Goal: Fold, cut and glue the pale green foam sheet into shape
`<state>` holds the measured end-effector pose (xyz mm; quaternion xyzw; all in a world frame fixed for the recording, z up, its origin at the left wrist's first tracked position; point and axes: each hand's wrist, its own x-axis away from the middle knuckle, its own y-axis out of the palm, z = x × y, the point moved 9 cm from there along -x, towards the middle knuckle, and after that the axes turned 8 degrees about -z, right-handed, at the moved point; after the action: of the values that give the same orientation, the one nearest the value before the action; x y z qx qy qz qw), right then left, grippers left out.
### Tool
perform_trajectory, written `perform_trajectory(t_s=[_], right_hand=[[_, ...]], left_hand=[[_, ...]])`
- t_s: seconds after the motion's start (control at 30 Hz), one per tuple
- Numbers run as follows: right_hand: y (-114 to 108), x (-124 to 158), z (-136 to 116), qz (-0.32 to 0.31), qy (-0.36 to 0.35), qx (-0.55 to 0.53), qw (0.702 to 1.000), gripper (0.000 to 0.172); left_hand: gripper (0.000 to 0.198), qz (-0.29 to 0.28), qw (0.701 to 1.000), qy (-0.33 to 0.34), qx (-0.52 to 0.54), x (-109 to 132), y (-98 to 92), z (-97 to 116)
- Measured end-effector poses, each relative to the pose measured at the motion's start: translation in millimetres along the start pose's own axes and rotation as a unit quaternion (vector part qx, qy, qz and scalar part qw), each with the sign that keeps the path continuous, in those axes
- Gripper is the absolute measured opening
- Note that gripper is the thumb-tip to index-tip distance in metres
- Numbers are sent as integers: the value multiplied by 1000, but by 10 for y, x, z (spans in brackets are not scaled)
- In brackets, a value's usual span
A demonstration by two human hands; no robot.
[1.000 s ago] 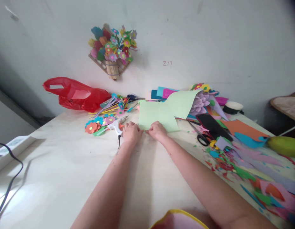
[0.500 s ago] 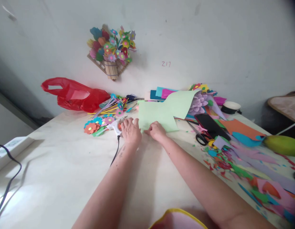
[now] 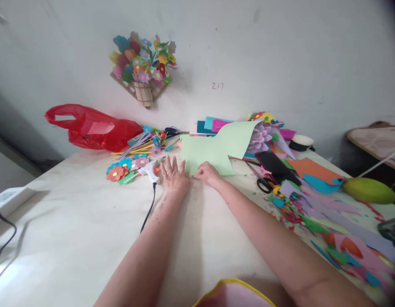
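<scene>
One green sheet [image 3: 202,151] | left hand [image 3: 176,179] splayed | right hand [image 3: 209,174] possibly pinching it

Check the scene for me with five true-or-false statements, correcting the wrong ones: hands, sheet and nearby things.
1. The glue gun lies to the left of the left hand. True.

2. The left hand is clenched into a fist. False: its fingers are spread.

3. The right hand has curled fingers and is at the near edge of the light green sheet. True.

4. The scissors lie between the two hands. False: they lie to the right of the right hand.

5. The red bag lies farther back than the glue gun. True.
</scene>
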<state>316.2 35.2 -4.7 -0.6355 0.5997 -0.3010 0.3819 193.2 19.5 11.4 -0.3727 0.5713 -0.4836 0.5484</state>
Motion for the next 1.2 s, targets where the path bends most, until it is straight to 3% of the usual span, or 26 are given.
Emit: perform_trajectory(t_s=[0.37, 0.77, 0.97, 1.2], right_hand=[[-77, 24, 112, 30, -52, -7, 998, 16], [-181, 138, 129, 14, -5, 41, 999, 21], [-189, 181, 117, 43, 3, 64, 997, 22], [-154, 219, 43, 57, 9, 72, 996, 21]], left_hand=[[47, 4, 1000, -9, -24, -2, 24, -26], [50, -10, 999, -23, -27, -6, 0, -37], [53, 18, 1000, -8, -10, -2, -36, -31], [56, 39, 998, 48, -16, 69, -150, 149]])
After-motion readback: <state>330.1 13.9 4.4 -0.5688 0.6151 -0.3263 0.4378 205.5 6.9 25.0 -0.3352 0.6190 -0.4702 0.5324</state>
